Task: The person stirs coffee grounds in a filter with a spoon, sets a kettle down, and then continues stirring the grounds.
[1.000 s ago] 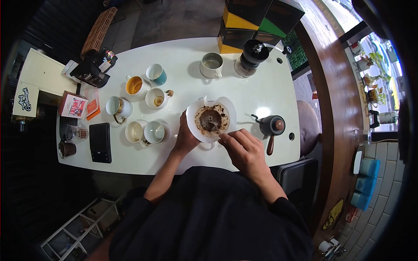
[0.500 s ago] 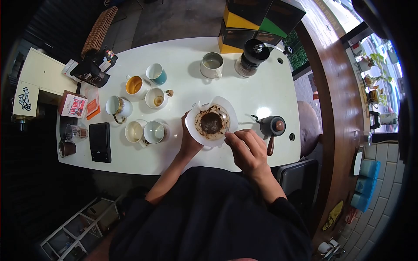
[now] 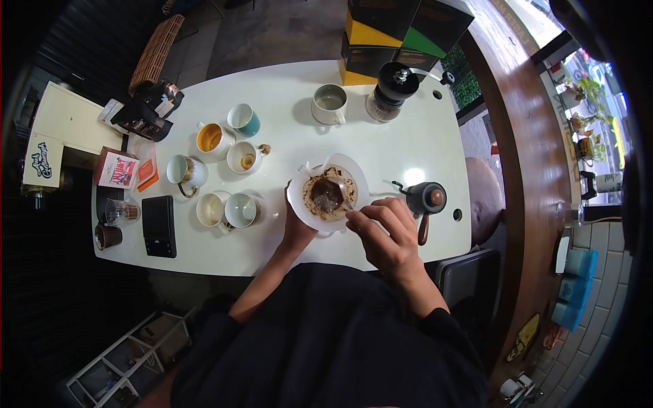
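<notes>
A white paper coffee filter [image 3: 359,178], seated in a dripper, stands before me near the table's front edge. Dark wet coffee grounds [image 3: 326,195] lie inside, with paler residue up the walls. My left hand [image 3: 297,228] wraps round the dripper's left side, its fingers mostly hidden behind it. Between the fingers of my right hand [image 3: 386,234] is a thin metal spoon [image 3: 348,203], its lower end in the grounds. To the right of this hand sits a dark kettle [image 3: 426,198] with a wooden handle.
Several mugs [image 3: 243,209] cluster left of the dripper, beside a black scale [image 3: 158,226]. Behind are a grey-white mug [image 3: 329,104] and a hand grinder [image 3: 392,94], with boxes [image 3: 371,54] at the table's far edge. Coffee bags [image 3: 141,121] stand at the far left.
The spoon and my right hand have shifted slightly left within the filter, and the grounds look stirred differently. My left hand keeps its hold on the dripper.
</notes>
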Motion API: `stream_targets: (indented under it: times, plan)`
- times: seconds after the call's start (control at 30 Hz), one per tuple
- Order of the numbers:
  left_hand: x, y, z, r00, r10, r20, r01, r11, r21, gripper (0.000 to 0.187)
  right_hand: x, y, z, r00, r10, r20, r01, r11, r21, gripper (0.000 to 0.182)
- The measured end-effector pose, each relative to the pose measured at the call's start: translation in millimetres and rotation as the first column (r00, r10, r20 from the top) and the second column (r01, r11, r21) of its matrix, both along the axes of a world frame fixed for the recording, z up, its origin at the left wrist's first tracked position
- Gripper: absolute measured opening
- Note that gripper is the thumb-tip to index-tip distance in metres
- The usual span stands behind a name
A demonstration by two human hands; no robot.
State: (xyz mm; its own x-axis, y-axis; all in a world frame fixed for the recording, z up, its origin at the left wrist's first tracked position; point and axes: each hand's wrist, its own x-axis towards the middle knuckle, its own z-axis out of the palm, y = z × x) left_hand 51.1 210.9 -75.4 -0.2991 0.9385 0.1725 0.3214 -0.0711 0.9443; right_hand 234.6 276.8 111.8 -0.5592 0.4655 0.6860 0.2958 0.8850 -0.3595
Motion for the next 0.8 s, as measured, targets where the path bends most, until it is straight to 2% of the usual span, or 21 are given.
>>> stream_targets:
  times: [0.07, 0.17, 0.33, 0.4, 0.47, 0.7, 0.8]
  plan:
    - [-0.6, -0.9, -4.5, 0.994, -0.001, 0.105, 0.001, 1.000, -0.002, 0.098, -1.9, 4.5, -1.6, 1.000, -0.016, -0.010, 0.016, 1.000, 0.007, 0.022]
    - [0.2, -0.1, 2.2, 0.990, -0.009, 0.137, 0.008, 1.000, 0.010, 0.094, -5.6, 10.6, -7.2, 0.999, -0.031, -0.020, 0.031, 0.999, 0.006, 0.023]
    - [0.5, 1.8, 3.5, 0.993, -0.012, 0.121, 0.011, 1.000, 0.008, 0.087, -11.2, 11.3, -9.5, 0.997, 0.028, -0.074, -0.033, 0.997, -0.072, 0.024]
    - [0.8, 2.6, 3.5, 0.994, -0.008, 0.110, 0.006, 1.000, 0.015, 0.085, -10.4, 12.3, -6.7, 0.997, 0.026, -0.074, -0.030, 0.997, -0.066, 0.023]
    - [2.0, 3.0, 3.9, 0.985, -0.005, 0.174, 0.003, 1.000, 0.013, 0.084, -9.2, 12.6, -4.2, 0.997, 0.024, -0.074, -0.029, 0.998, -0.061, 0.023]
    - [1.7, 3.0, 5.7, 0.992, -0.019, 0.126, 0.015, 0.999, 0.030, 0.081, -9.2, 16.1, -7.0, 0.996, 0.021, -0.083, -0.026, 0.998, -0.058, 0.024]
    - [1.9, 2.0, 10.1, 0.982, -0.031, 0.186, 0.028, 0.999, 0.022, 0.080, -12.0, 15.0, -11.5, 0.997, 0.038, -0.066, -0.043, 0.997, -0.071, 0.025]
